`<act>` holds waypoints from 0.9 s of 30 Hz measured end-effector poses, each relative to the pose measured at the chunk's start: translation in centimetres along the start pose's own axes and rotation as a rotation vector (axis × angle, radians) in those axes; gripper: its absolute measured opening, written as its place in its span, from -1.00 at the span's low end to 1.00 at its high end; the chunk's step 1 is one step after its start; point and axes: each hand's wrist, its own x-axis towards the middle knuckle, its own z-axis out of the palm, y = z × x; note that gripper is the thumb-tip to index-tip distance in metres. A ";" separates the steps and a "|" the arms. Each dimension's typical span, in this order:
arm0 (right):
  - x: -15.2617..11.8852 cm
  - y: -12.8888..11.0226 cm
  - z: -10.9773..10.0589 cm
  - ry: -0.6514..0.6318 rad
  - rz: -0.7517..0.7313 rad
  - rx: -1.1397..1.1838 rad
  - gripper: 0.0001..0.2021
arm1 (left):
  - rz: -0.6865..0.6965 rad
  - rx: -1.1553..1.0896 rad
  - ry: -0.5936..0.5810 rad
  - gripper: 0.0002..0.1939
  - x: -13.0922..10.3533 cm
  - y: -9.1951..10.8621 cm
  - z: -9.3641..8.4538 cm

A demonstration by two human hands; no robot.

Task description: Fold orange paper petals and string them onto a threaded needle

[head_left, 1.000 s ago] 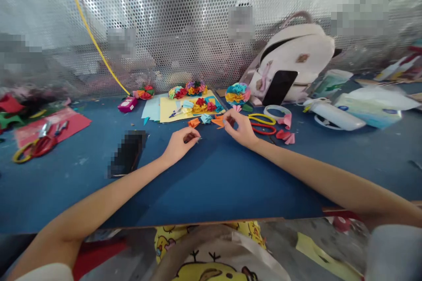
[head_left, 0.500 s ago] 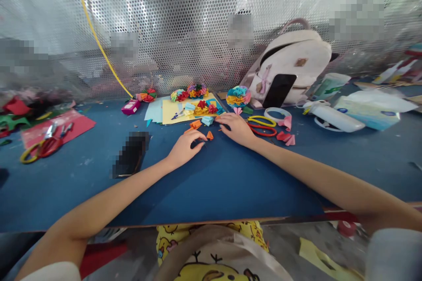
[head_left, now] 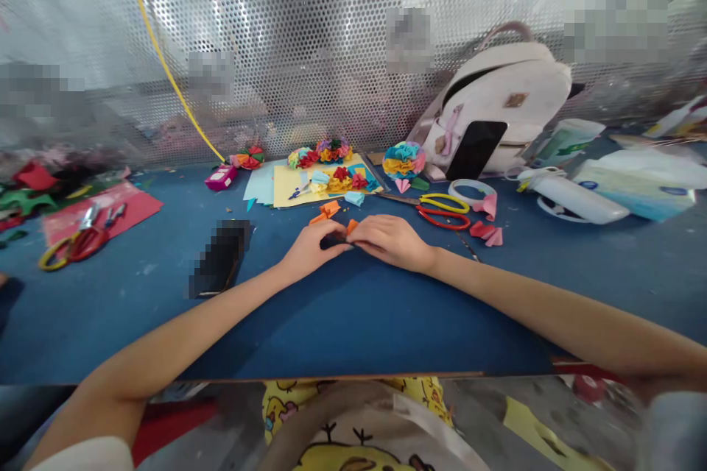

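My left hand (head_left: 312, 249) and my right hand (head_left: 393, 241) meet over the blue table (head_left: 353, 324), fingertips nearly touching. Both are closed in a pinch around something too small to make out. A small orange paper piece (head_left: 352, 226) shows just behind the fingertips. Beyond my left hand lie more orange folded papers (head_left: 330, 209), with a light blue folded piece (head_left: 354, 198) beside them. Behind these, a yellow sheet (head_left: 283, 191) carries red, yellow and blue folded papers (head_left: 341, 179).
Yellow-and-red scissors (head_left: 445, 210), a white tape ring (head_left: 469, 190) and pink paper pieces (head_left: 486, 232) lie right. A white backpack (head_left: 513, 99) with a phone (head_left: 478, 149) leans behind. Left are a dark phone (head_left: 221, 257) and more scissors (head_left: 74, 246) on a red sheet (head_left: 132, 204).
My right hand has come back toward me from near the light blue piece and now meets my left hand, its fingers closed together. The view has shifted slightly.
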 end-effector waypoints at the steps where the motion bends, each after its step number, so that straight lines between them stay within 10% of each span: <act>1: 0.0 -0.1 0.0 -0.008 -0.040 -0.007 -0.85 | 0.010 0.004 -0.009 -0.88 0.0 0.1 0.0; 27: 0.4 -0.6 -0.1 -0.042 0.036 0.124 -0.84 | 0.108 0.199 -0.073 -0.68 -0.4 0.5 0.0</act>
